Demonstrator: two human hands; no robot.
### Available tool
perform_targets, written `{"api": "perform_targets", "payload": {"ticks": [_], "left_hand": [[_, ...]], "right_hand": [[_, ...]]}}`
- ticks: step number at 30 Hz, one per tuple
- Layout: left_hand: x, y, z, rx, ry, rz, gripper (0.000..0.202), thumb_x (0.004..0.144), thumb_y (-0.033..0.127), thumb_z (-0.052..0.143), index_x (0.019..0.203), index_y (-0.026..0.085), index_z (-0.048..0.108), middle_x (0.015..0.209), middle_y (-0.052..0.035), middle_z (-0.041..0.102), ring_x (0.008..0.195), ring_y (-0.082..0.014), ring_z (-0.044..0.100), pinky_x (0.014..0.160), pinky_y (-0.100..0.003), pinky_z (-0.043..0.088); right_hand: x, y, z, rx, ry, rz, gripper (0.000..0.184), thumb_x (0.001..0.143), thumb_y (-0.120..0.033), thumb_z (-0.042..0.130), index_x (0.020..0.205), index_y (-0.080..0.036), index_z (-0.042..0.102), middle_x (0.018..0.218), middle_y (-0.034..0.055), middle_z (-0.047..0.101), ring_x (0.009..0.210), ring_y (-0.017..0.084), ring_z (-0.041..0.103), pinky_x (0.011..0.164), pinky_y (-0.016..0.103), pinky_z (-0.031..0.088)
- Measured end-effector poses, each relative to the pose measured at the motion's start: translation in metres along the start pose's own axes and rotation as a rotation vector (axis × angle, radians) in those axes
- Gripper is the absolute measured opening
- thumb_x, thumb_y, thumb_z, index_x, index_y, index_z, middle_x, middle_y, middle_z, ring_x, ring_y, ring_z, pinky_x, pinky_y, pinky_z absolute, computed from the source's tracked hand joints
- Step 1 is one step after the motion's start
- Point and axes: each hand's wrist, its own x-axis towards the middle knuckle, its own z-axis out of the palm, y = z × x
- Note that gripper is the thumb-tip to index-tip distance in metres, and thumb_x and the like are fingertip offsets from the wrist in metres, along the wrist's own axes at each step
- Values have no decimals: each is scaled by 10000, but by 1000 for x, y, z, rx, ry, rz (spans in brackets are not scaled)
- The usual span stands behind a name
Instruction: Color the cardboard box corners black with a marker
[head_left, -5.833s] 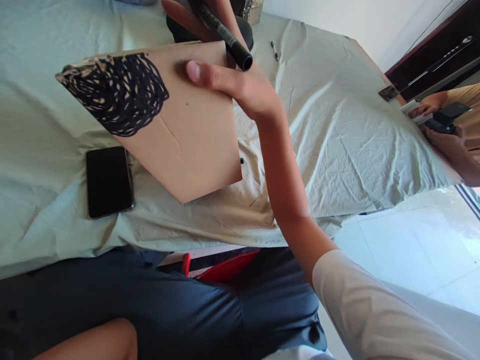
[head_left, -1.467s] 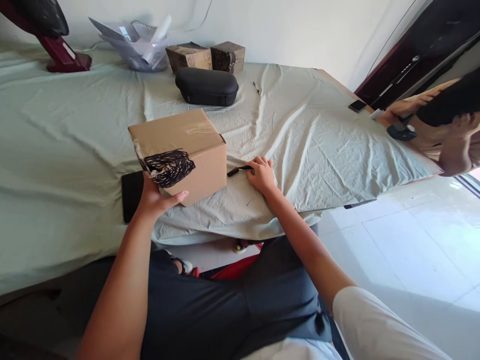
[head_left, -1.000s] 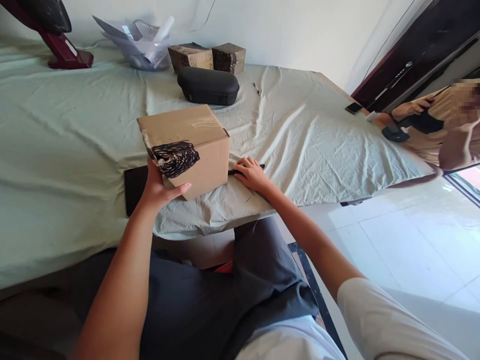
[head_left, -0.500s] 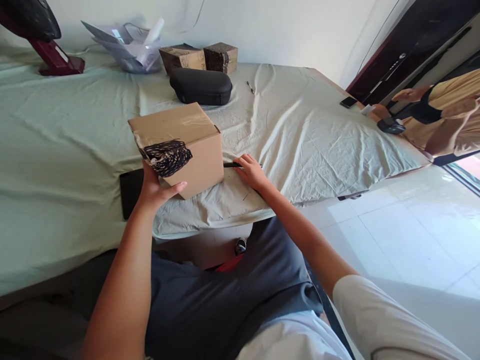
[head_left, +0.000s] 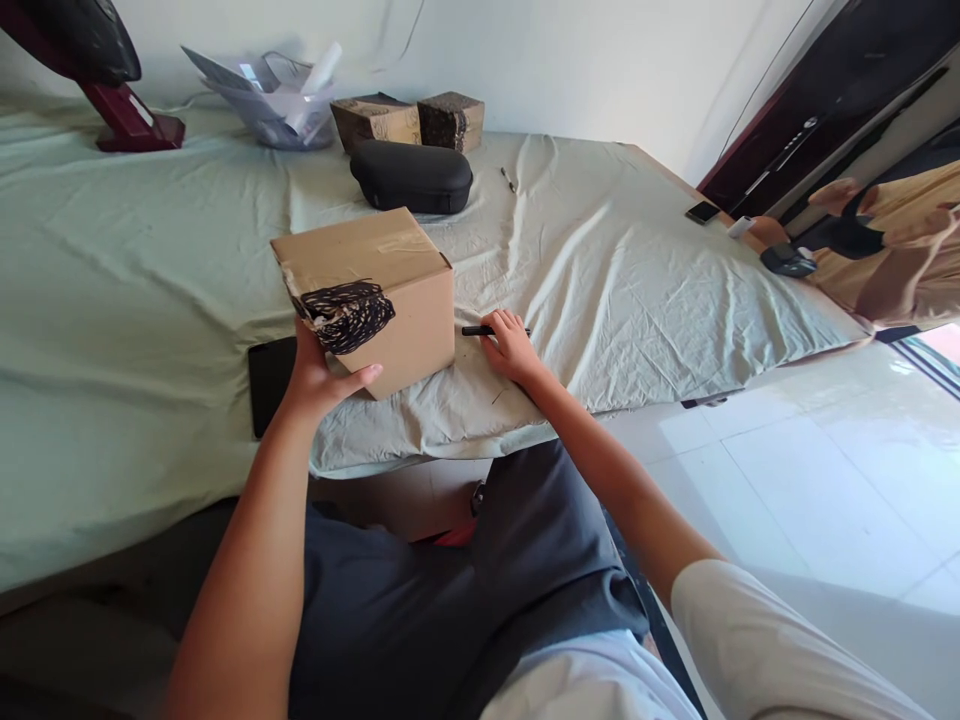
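A cardboard box [head_left: 412,320] rests on the cloth in front of me, its near left corner scribbled over in dense black strokes. My left hand [head_left: 319,375] grips that corner from the left, thumb along the near face and the other fingers mostly hidden behind the box. To the right of the box, my right hand [head_left: 510,345] has its fingers closed over a slim black marker [head_left: 474,330] low at the cloth. The marker's left end points at the box, a small gap apart. Partly under my left forearm lies a flat black object [head_left: 268,385].
Behind the box sit a black zip case [head_left: 412,177], two scribbled cardboard boxes [head_left: 386,122] and a clear plastic basket [head_left: 262,112]. A dark red device [head_left: 139,125] stands far left. At right, a person [head_left: 915,230] is beside the table near a phone [head_left: 703,212].
My right hand and the marker have shifted slightly right, so a gap now shows between marker and box. The left hand keeps its hold. The whole view has moved a little.
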Motion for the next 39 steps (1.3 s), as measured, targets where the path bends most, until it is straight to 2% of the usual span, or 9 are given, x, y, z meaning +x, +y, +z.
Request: {"api": "perform_targets", "payload": {"ticks": [4,8,16,19,23,27,31,35,39], "left_hand": [[-2,-1,-1,70,-17,33,1049,686,473,1032,1515,189,454,1645,-185,501,1584,-403,471,1366,-648,324],[-2,-4,-1,109,-29,28,1092,683,512,1017,1568,245,436,1673,-181,481,1558,-416,519,1342,-665,391],[-1,-12,-2,165,-44,48,1204,688,563,999,1656,293,336,1696,-198,461,1532,-433,563,1295,-699,468],[-1,-11,-1,150,-36,36,1179,673,540,1010,1635,299,373,1698,-196,457,1538,-431,555,1288,-690,474],[-2,-5,1,108,1,8,1151,626,483,1037,1587,286,436,1663,-193,484,1532,-430,555,1317,-691,424],[-2,-1,3,69,2,-26,1133,606,458,1045,1563,282,463,1642,-194,502,1510,-426,575,1329,-697,397],[0,2,3,57,12,-22,1193,537,484,1079,1554,282,487,1639,-194,502,1575,-449,505,1318,-676,424],[0,4,5,-2,26,-57,1204,522,493,1082,1553,285,496,1579,-188,580,1448,-441,621,1201,-647,552],[-2,10,7,-128,51,-165,1075,575,562,1044,1490,273,559,1407,-165,702,1306,-420,710,1132,-627,598]], "right_hand": [[0,-2,-3,-15,-30,10,124,980,-196,510,1061,-227,598,1079,133,696,1045,331,589,936,446,415],[0,-3,-5,-8,-38,15,74,992,-256,534,1022,-233,597,1048,125,680,1022,325,593,930,445,412],[-1,6,2,103,45,-16,147,927,-270,584,993,-212,702,997,110,662,988,306,608,911,451,427],[0,11,7,150,99,-18,161,884,-252,624,981,-218,749,995,103,668,997,302,623,925,454,449],[0,14,8,185,148,-18,183,904,-265,627,997,-218,777,985,97,675,985,298,641,916,456,467],[0,12,6,191,137,9,163,899,-262,634,978,-222,772,952,85,666,955,289,640,896,446,469],[0,11,4,197,131,14,145,896,-270,632,955,-223,756,945,82,655,952,288,630,897,442,458],[0,12,4,193,131,40,164,847,-251,612,944,-223,741,949,85,666,968,293,626,906,456,431],[1,11,2,195,133,75,144,823,-240,587,914,-225,698,927,83,656,960,299,613,899,469,413]]}}
